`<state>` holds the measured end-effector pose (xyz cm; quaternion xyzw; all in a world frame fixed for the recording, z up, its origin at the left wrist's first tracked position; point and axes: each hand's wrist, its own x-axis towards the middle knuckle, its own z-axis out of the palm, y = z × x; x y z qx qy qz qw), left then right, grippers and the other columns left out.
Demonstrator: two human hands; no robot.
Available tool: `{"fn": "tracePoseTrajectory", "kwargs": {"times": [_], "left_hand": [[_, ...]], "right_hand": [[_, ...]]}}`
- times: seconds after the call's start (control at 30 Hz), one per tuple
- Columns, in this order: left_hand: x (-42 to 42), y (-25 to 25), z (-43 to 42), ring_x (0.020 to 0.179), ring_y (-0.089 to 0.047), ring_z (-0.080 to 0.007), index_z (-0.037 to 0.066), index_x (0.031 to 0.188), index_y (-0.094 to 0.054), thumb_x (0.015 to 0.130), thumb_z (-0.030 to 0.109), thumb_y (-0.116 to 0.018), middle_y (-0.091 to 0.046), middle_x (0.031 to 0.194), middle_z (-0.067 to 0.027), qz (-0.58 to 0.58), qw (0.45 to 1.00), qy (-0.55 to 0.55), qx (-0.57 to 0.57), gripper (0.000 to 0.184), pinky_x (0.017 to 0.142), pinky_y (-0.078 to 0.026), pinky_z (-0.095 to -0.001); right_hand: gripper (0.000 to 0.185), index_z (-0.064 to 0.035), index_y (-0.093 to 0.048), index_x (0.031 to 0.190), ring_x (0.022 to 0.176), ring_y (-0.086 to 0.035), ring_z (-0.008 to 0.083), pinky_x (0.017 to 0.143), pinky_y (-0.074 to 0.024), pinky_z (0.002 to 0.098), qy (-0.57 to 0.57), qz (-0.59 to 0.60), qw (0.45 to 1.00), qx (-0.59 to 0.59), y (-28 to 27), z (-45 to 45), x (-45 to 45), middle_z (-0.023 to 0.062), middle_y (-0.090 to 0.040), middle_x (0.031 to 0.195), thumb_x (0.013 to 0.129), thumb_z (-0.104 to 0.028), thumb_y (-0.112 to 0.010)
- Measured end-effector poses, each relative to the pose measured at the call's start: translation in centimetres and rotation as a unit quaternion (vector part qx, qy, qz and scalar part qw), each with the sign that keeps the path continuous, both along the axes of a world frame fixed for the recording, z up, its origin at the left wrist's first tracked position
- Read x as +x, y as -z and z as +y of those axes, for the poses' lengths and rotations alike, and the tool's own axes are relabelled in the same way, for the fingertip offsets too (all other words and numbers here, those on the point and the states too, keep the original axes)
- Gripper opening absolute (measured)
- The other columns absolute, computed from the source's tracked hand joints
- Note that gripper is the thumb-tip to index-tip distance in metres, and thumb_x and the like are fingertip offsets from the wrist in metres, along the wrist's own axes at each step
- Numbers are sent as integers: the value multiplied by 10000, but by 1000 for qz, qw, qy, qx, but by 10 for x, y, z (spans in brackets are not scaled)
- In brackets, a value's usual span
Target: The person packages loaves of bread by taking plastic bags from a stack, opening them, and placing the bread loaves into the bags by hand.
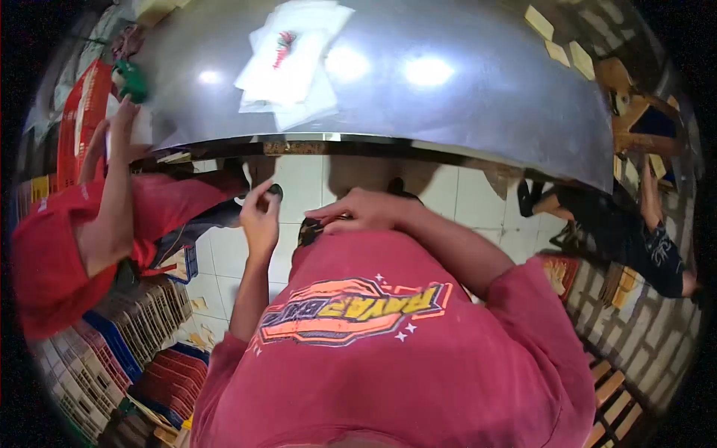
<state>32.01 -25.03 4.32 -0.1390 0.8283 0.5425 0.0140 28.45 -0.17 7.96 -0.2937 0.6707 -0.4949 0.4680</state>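
My left hand (260, 213) is raised just in front of the table's near edge, its fingers bent together in a pinch. A small dark thing (275, 191) shows at the fingertips; what it is I cannot make out. My right hand (362, 210) lies across my waist with its fingers stretched to the left, apparently holding nothing. It rests at the hem of my red shirt (418, 373), above dark patterned cloth. On the metal table (478, 97) ahead lies a loose stack of white sheets (299, 82) with a red and green print on top.
At the left, a person in a red shirt (52, 261) reaches toward a green object (128, 80) beside a red crate (82, 112). Another person in black (635, 231) is at the right. Stacked plastic crates (142, 328) stand behind at lower left; a wooden stand (635, 104) is at right.
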Motion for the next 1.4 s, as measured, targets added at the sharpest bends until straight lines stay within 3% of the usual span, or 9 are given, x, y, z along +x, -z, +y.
{"fn": "tracePoseTrajectory", "kwargs": {"times": [0.1,0.17,0.23,0.3,0.43,0.63,0.83,1.1,1.4], "left_hand": [[-74,-9,6,754,-555,-122,16,1089,-654,838,52,-641,-617,866,-75,130,987,85,-49,254,707,-457,-238],[-140,-12,8,921,-599,-222,32,1087,-659,819,127,-659,-652,1005,-138,172,977,102,-75,284,836,-460,-326],[-210,-10,10,1048,-586,-317,61,1110,-659,756,220,-716,-642,1079,-161,261,942,93,-189,393,923,-442,-383],[-263,5,18,1309,-347,-408,197,1239,-597,684,481,-737,-440,1404,-149,161,948,45,-270,639,1067,-275,-546],[-285,14,76,1400,-23,-487,366,1411,-381,604,647,-697,-118,1571,-98,129,895,180,-387,912,1020,-28,-751],[-305,14,85,1411,-81,-457,363,1408,-395,671,553,-652,-169,1564,-104,0,879,176,-444,803,1040,-42,-721],[-324,21,78,1392,-140,-441,323,1409,-413,696,452,-635,-211,1551,-90,53,862,150,-481,758,1030,-94,-715],[-329,19,73,1407,-102,-437,284,1412,-427,765,392,-619,-190,1559,-95,37,864,200,-460,683,1047,-51,-688],[-328,34,61,1414,-105,-414,342,1432,-381,946,404,-381,-151,1576,-35,50,866,198,-456,491,1057,-20,-675]], "right_hand": [[381,-41,-585,1216,1050,-596,271,932,-446,359,233,323,915,-66,30,0,-13,131,-603,1210,870,-194,-634],[473,-25,-499,1311,1060,-585,209,941,-446,325,353,47,934,-6,17,22,-37,149,-588,1199,887,-194,-624],[552,-22,-421,1376,1170,-518,253,983,-415,339,439,88,890,90,6,30,-55,182,-518,1285,899,-223,-611],[599,8,-357,1405,1234,-466,278,1025,-375,353,474,129,866,94,27,20,-87,207,-471,1341,915,-252,-583],[717,72,-212,1444,1407,-238,289,1138,-191,342,409,94,907,-46,49,-21,-117,239,-242,1506,944,-328,-534],[780,43,-161,1465,1421,-90,419,1126,-70,545,371,410,768,324,40,100,-147,245,-154,1529,917,-397,-499],[822,30,-158,1469,1438,-25,382,1124,-26,573,469,322,592,571,81,309,-278,211,-92,1552,928,-552,-366],[781,-99,-217,1481,1427,-151,342,1079,-170,631,386,449,665,455,131,331,-566,125,-187,1551,910,-610,-371],[841,50,-324,1391,1378,-287,332,1112,-67,609,180,526,828,80,90,47,-346,213,-346,1444,771,-433,-626]]}}
